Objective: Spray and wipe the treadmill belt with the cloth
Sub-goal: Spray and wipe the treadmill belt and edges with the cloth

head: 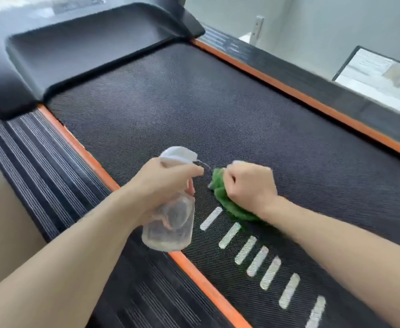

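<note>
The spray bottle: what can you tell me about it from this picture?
The spray bottle is clear plastic with a white trigger head and a little clear liquid at the bottom. The left hand grips its neck, a finger on the trigger. It is held tilted above the belt's left edge, its nozzle toward the green cloth, with a faint jet leaving it.

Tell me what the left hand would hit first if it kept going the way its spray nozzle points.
Probably the green cloth bunched in the right hand; the left hand aims its spray bottle there, though depth is uncertain.
</note>
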